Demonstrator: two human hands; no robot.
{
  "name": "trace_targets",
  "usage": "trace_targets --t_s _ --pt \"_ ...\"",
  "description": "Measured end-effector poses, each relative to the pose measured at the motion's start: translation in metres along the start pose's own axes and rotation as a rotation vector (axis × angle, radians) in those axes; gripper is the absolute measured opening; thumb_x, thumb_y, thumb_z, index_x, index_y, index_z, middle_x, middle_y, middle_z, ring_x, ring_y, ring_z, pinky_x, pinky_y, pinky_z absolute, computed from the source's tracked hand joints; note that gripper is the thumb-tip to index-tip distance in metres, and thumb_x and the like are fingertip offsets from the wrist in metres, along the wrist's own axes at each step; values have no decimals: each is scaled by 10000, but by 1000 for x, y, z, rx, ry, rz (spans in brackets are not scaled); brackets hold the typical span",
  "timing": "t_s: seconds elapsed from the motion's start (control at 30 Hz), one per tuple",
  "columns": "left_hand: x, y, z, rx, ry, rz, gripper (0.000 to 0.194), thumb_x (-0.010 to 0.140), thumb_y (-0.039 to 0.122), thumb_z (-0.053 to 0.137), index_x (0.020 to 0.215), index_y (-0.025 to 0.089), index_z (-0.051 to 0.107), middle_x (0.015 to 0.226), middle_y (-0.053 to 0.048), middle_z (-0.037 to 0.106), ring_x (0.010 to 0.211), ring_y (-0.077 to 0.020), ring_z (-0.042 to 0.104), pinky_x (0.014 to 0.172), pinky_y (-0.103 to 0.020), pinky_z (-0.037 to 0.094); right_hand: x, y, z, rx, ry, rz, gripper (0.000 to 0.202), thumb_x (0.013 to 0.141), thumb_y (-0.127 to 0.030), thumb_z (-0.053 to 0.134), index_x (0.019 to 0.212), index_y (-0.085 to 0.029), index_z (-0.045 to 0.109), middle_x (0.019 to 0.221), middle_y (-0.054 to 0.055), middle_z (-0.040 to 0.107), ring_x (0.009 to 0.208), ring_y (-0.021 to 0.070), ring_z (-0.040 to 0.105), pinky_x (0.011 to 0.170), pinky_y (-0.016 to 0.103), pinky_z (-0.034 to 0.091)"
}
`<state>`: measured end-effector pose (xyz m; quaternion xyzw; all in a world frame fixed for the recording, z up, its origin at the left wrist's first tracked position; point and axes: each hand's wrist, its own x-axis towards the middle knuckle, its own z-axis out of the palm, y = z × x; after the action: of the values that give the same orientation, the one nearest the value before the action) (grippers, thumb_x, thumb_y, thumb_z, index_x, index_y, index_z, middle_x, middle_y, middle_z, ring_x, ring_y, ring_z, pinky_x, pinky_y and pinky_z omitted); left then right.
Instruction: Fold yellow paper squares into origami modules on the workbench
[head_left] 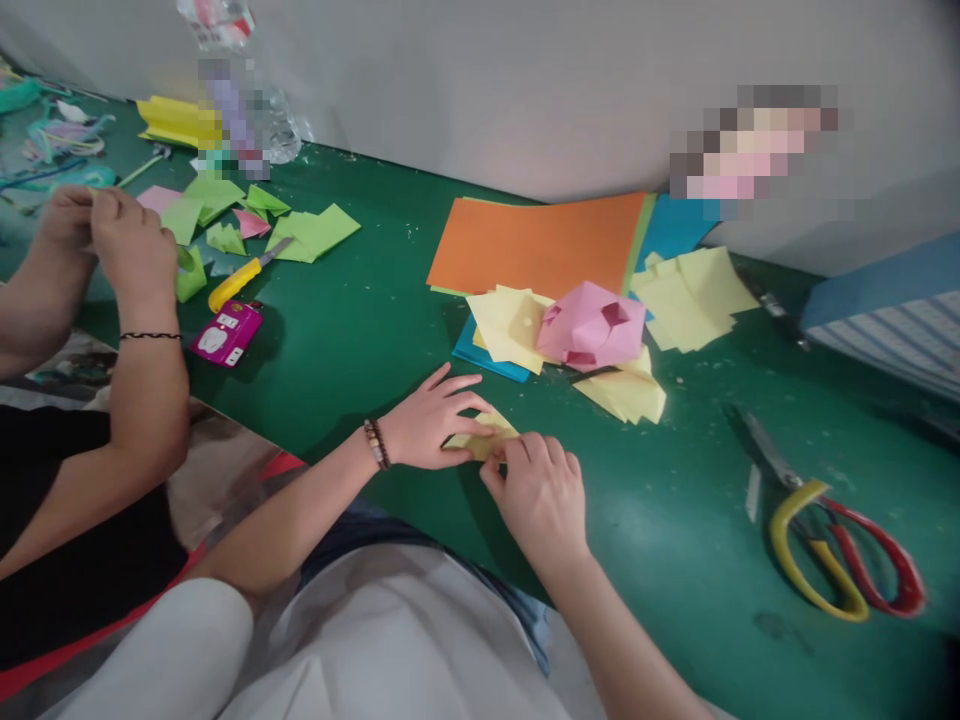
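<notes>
A small piece of yellow paper (486, 440) lies on the green table in front of me. My left hand (435, 420) rests over its left side with fingers spread, the thumb and some fingertips touching it. At its right end, my right hand (538, 487) pinches the edge between thumb and forefinger, the other fingers curled. Just beyond my hands sits a pink folded paper shape (592, 325) with several openings. Around it are loose yellow paper pieces (506, 325) and more folded yellow pieces (626, 392).
Scissors (817, 540) with yellow and red handles lie at the right. An orange sheet (536, 240) and a stack of yellow squares (697, 295) lie behind. At left, a co-worker's hands (127, 240) are near green paper (311, 235), a yellow cutter (236, 283) and a magenta box (227, 333).
</notes>
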<state>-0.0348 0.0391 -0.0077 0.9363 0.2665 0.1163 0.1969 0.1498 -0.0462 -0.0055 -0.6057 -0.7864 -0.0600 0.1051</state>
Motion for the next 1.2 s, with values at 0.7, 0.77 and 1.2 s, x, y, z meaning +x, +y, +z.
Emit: trace_targets --t_s 0.7,0.77,1.2 --pt "0 2 -4 -19 -31 -3 309 873 320 611 1178 294 658 1296 -37 588 1396 -304 328 1166 -606 148 -32 54 2 -21 108 172 150 831 -216 552 683 -205 573 694 41 558 718 211 494 639 335 321" --pt "1 3 -5 -17 -36 -13 281 907 275 558 1165 304 665 1279 -30 597 1393 -287 336 1166 -596 155 -33 55 0 2 126 192 138 849 -246 554 723 -204 591 742 56 587 742 221 511 645 342 348" --pt "6 29 4 98 31 -106 226 912 234 529 1075 223 684 1233 -56 621 1361 -294 379 1157 -626 166 -7 42 10 234 149 -39 94 888 -221 540 913 -187 624 1140 138 585 1313 320 416 984 500 442"
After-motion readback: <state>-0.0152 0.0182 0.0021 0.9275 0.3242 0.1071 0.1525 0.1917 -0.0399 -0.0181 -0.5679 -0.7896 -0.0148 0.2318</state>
